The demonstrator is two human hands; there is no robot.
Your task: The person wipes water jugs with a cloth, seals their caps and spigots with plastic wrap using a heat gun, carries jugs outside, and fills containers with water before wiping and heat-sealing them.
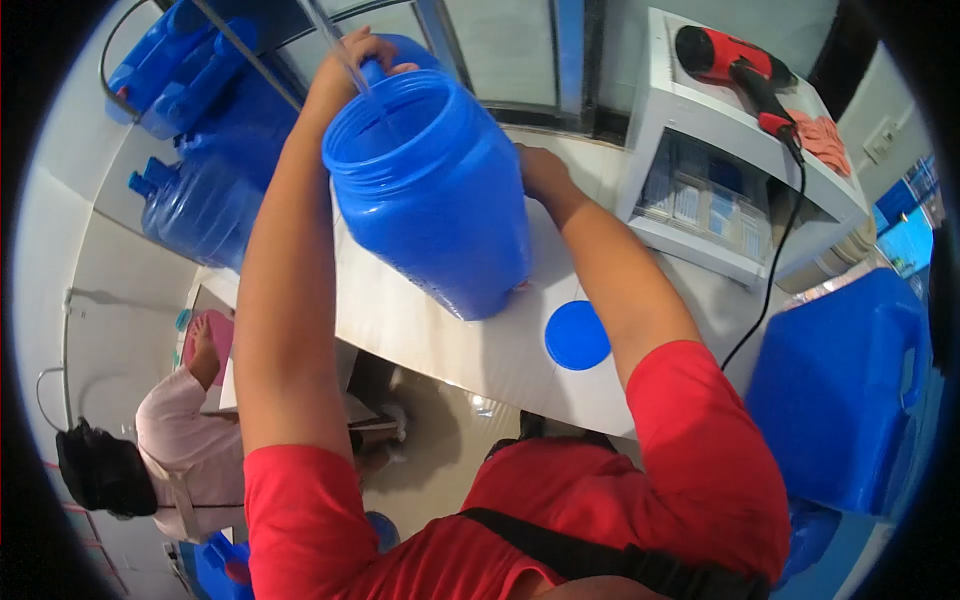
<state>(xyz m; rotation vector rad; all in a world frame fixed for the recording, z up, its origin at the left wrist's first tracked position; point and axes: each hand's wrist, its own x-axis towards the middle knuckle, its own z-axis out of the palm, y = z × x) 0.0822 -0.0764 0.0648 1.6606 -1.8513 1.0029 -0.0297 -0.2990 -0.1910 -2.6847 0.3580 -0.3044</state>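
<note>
Head view: left fingers (374, 45) hold blue container (435, 210); drawer (692, 234) print blurred.

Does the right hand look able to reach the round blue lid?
Probably yes: the lid lies on the table with nothing on it, though the right hand would first leave the blue container.

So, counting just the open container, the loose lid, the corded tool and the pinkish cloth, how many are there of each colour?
Blue: 2 (container, lid)
Red and black: 1 (corded tool)
Pinkish: 1 (cloth)
Total: 4
</note>
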